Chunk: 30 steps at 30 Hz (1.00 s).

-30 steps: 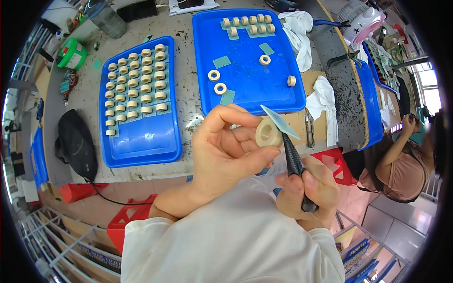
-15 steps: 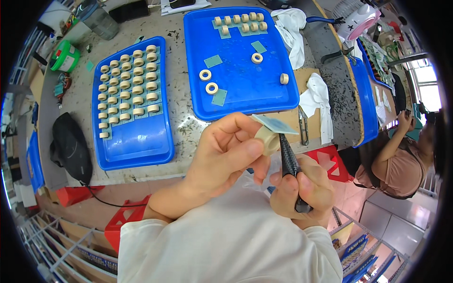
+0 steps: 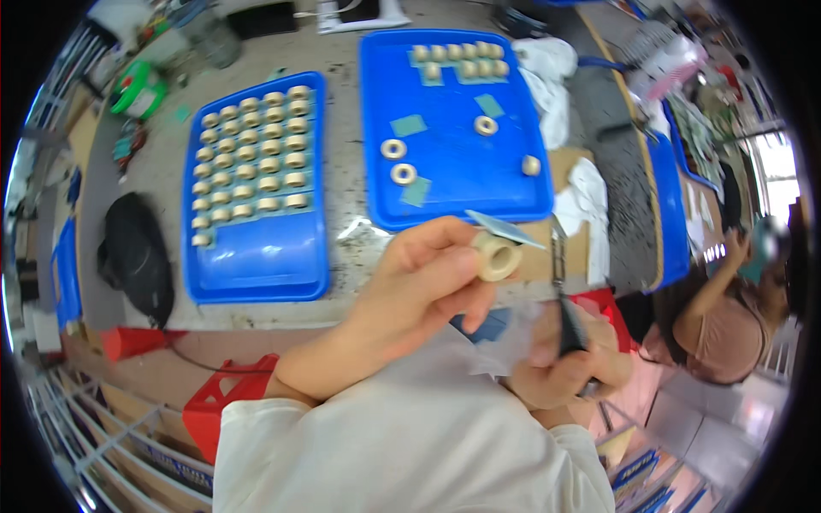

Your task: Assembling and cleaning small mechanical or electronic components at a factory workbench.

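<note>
Between its thumb and fingers, my left hand (image 3: 410,286) grips a cream ring (image 3: 489,272), its hole facing me. A thin pale green square plate (image 3: 508,229) sits tilted against the ring's upper side. Lower right, my right hand (image 3: 569,376), smeared by motion, is closed around a black-handled tapered tool (image 3: 571,329), apart from the ring; its kind is unclear. Beyond the hands, a blue tray (image 3: 462,184) carries loose rings, loose green plates and rows of rings on plates. The left blue tray (image 3: 265,256) holds many more rings on plates.
A black cloth-like item (image 3: 137,256) lies at the bench's left, below a green tub (image 3: 141,90). White gloves (image 3: 588,205), cardboard and a metal-bladed cutter (image 3: 558,252) are on the right. Red stools (image 3: 224,398) stand under the bench. A co-worker (image 3: 714,333) sits far right.
My right hand has drawn the black tool down and right, away from the ring. The ring has turned so its hole shows. The whole view has shifted slightly.
</note>
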Available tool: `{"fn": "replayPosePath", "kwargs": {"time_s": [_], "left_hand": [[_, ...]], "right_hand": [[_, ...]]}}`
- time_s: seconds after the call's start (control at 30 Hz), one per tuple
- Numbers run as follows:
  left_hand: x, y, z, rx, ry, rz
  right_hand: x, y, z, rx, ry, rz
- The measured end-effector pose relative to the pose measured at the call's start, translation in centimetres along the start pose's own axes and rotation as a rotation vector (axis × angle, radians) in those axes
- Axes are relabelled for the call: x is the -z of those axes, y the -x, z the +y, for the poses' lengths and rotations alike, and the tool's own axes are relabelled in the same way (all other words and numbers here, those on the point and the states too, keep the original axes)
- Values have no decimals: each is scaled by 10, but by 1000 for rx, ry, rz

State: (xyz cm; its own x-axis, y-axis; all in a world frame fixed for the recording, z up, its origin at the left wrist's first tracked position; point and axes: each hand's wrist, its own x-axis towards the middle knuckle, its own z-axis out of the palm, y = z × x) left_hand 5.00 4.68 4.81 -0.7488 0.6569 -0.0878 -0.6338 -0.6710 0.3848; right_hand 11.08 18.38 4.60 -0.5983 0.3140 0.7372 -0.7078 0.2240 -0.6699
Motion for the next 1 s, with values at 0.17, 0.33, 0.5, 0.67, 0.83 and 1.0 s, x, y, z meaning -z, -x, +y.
{"fn": "replayPosePath", "kwargs": {"time_s": [0.17, 0.33, 0.5, 0.67, 0.83, 1.0], "left_hand": [[42, 8, 13, -307, -321, 270], [96, 61, 47, -548, -886, 745], [133, 114, 87, -573, -1875, 1318], [148, 113, 107, -423, -2066, 1414], [153, 106, 112, -437, -2119, 1477], [152, 107, 111, -496, -2099, 1512]], "right_hand": [[-22, 7, 3, -78, 243, 430], [-25, -6, 10, -59, 36, 367], [-34, -4, 18, -144, 29, 395], [-30, -3, 24, -129, 48, 374], [-29, -5, 21, -231, 176, 319], [-33, -4, 18, -258, 200, 291]]}}
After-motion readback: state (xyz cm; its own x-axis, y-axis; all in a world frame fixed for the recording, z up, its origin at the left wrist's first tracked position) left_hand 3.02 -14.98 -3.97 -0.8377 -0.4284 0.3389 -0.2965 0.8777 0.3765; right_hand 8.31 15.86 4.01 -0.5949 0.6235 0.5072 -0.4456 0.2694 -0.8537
